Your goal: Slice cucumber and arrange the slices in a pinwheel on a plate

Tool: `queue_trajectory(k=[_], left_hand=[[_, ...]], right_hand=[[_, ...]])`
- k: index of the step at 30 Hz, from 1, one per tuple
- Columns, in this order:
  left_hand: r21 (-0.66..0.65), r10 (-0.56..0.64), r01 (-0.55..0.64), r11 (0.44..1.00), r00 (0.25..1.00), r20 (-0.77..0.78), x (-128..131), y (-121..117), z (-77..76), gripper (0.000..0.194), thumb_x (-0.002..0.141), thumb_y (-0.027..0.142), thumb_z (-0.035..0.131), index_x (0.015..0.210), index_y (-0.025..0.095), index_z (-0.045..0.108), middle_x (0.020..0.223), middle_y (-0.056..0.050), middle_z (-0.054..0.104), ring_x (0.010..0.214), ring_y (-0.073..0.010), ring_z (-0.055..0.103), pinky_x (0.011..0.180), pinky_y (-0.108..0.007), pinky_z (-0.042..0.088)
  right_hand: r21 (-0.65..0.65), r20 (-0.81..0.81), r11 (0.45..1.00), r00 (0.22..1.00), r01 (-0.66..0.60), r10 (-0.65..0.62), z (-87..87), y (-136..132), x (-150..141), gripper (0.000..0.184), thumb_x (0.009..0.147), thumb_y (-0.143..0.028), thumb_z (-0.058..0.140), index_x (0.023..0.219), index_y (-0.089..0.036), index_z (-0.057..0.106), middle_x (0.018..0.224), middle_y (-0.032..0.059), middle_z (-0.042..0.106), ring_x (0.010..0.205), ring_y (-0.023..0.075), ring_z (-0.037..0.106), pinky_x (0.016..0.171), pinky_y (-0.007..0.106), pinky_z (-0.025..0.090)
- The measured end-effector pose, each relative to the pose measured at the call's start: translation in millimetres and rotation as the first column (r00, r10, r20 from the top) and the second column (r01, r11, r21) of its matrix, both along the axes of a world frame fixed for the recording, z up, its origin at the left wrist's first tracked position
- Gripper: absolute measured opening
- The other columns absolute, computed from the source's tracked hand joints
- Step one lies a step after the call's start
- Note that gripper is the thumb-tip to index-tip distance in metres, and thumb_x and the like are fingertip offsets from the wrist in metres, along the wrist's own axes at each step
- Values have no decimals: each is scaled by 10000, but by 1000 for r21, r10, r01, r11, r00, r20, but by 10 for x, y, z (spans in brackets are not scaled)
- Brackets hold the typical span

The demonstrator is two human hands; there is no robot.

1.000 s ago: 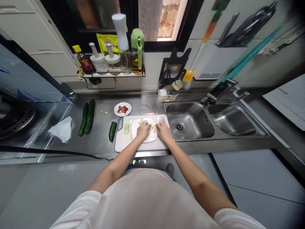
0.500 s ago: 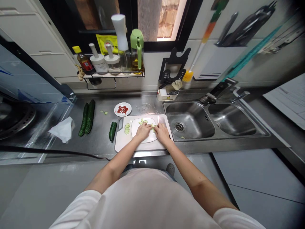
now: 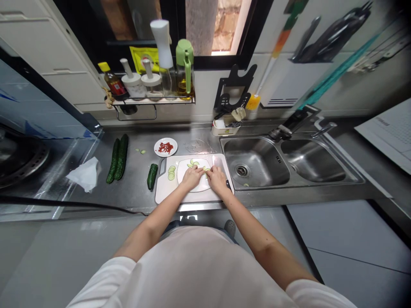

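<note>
My left hand [image 3: 192,178] and my right hand [image 3: 217,179] meet over a white plate [image 3: 201,186], fingertips bent inward and closed on small pale-green cucumber slices [image 3: 206,170]. Exactly how each finger grips is too small to see. More cucumber slices [image 3: 193,163] rest on the plate's far side. Under the plate is a white cutting board [image 3: 165,193], with a short row of cucumber slices [image 3: 171,173] on its left part. Beside my right wrist, the black handle of a knife [image 3: 228,185] shows; my arm hides some of it.
A cut cucumber [image 3: 152,177] lies left of the board, and two whole cucumbers [image 3: 117,159] farther left by a white cloth [image 3: 86,174]. Behind the board stands a small plate [image 3: 174,149] of chopped red pieces. The double sink [image 3: 257,164] adjoins the board's right side.
My right hand has shifted slightly, and the black knife handle beside its wrist now shows. My left hand stays nearly in place, and the fingertips still meet at the slices.
</note>
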State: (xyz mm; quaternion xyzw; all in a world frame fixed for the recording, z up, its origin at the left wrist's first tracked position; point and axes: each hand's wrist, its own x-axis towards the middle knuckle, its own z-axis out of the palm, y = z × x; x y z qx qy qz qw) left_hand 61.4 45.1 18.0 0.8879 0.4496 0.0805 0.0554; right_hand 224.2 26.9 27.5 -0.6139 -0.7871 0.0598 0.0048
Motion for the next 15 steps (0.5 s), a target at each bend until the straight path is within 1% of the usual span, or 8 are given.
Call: queue_trajectory(k=[6, 8, 10, 13, 15], left_hand=[[1, 24, -24, 1000, 1000, 4, -3, -13, -6, 317, 937, 178, 398, 1136, 217, 642, 1136, -87, 646, 1063, -238, 484, 833, -357, 435], [1, 46, -46, 999, 999, 14, -4, -7, -9, 306, 931, 174, 414, 1130, 211, 643, 1170, -88, 636, 1083, -241, 481, 840, -362, 434], [8, 60, -60, 998, 998, 34, -11, 6, -10, 326, 926, 164, 420, 1178, 211, 621, 1234, -89, 613, 1117, -242, 471, 859, -370, 431], [21, 19, -20, 1000, 999, 47, -29, 33, -11, 394, 927, 157, 412, 1285, 236, 555, 1330, -72, 569, 1184, -244, 441, 901, -387, 414], [17, -28, 28, 999, 999, 35, -45, 49, -18, 413, 928, 158, 406, 1307, 255, 540, 1352, -59, 560, 1216, -247, 427, 922, -400, 399]], right_hand=[[-3, -22, 1000, 1000, 0, 0, 24, -21, -13, 302, 977, -254, 388, 1082, -211, 667, 1111, 118, 537, 1043, 245, 423, 816, 322, 376], [-5, -37, 1000, 999, 14, -14, 33, -26, -11, 311, 976, -257, 385, 1122, -213, 657, 1115, 119, 537, 1048, 248, 423, 820, 326, 378], [-3, -52, 999, 998, 40, -40, 40, -32, -5, 330, 977, -263, 383, 1193, -222, 629, 1122, 120, 534, 1060, 250, 421, 833, 332, 375], [3, -65, 998, 996, 58, -57, 44, -40, 15, 351, 976, -276, 389, 1255, -235, 599, 1141, 119, 523, 1079, 253, 411, 852, 333, 363], [8, -67, 998, 996, 65, -64, 40, -46, 30, 351, 977, -289, 393, 1258, -241, 599, 1161, 119, 511, 1086, 255, 403, 857, 331, 354]])
